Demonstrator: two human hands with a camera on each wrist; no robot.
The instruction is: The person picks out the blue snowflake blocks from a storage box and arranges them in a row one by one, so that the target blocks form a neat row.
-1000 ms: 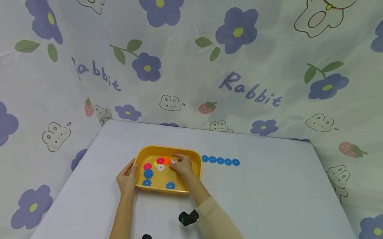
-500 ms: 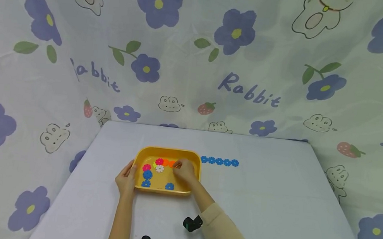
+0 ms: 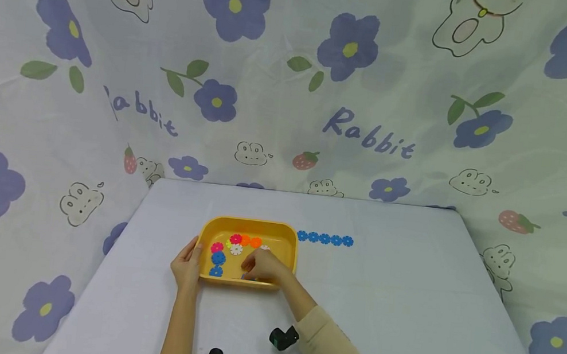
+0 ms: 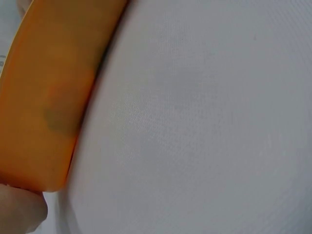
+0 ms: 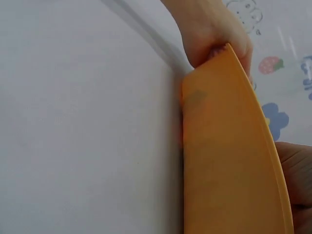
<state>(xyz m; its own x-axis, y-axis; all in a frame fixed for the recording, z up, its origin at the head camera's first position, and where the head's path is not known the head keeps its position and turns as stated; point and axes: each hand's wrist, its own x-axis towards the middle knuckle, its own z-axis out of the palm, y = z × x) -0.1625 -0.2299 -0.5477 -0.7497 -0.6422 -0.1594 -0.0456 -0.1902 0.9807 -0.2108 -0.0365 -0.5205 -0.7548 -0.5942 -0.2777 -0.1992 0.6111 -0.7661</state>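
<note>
Five blue flower pieces (image 3: 325, 239) already lie in a row on the table (image 3: 406, 294), right of the yellow tray (image 3: 221, 227); mixed-colour pieces (image 3: 236, 249) remain inside. The left hand (image 3: 186, 268) grips the tray's left side. The right hand (image 3: 264, 264) covers a blue piece (image 3: 244, 277) at the near side, its grip too hidden to tell.

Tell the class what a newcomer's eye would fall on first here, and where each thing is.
Probably the bright yellow rectangular plastic tray, left of centre on the white table, holding small multicoloured flower-shaped discs. The person's left hand grips its left side while the right hand is inside its near right part. Next, perhaps, comes the straight row of five blue flower-shaped discs on the table, right of the tray's far end.
</note>
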